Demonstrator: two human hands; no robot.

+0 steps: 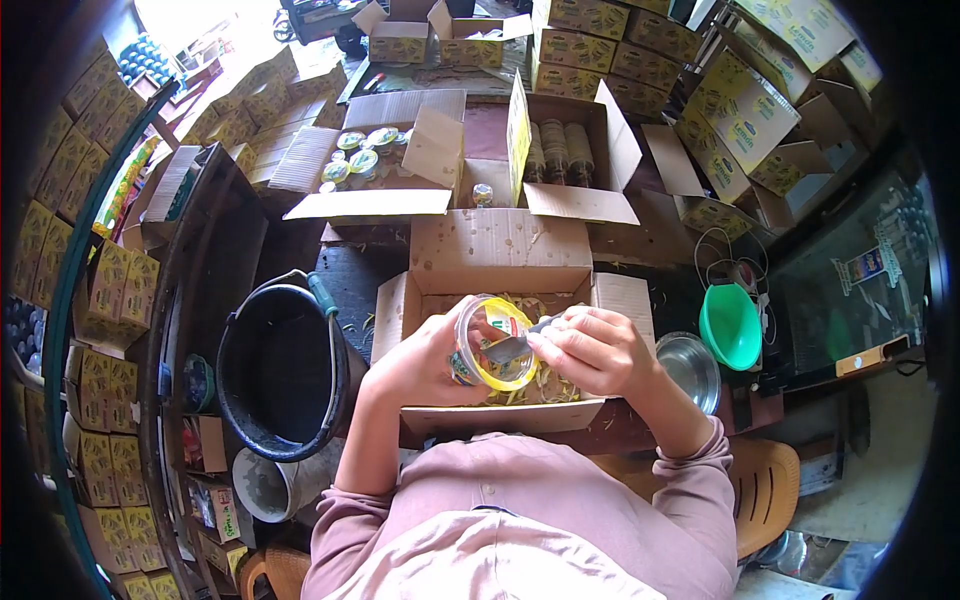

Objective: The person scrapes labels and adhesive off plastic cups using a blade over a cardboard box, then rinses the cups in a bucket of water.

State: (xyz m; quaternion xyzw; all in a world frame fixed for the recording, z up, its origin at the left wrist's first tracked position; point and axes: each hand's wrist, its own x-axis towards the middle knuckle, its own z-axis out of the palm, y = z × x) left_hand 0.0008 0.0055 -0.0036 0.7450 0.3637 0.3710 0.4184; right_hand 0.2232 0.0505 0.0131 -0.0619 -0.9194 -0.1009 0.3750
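Over an open cardboard box, my left hand is wrapped round a clear plastic tub with a yellow rim and a printed label. The tub's open mouth is tilted towards me. My right hand pinches a small grey metal blade, which lies across the mouth of the tub. Yellowish scraps are scattered on the floor of the box beneath both hands.
A black bucket stands at the left, above a grey bucket. To the right are a metal bowl and a green bowl. Behind, one open box holds lidded tubs, another stacked cups.
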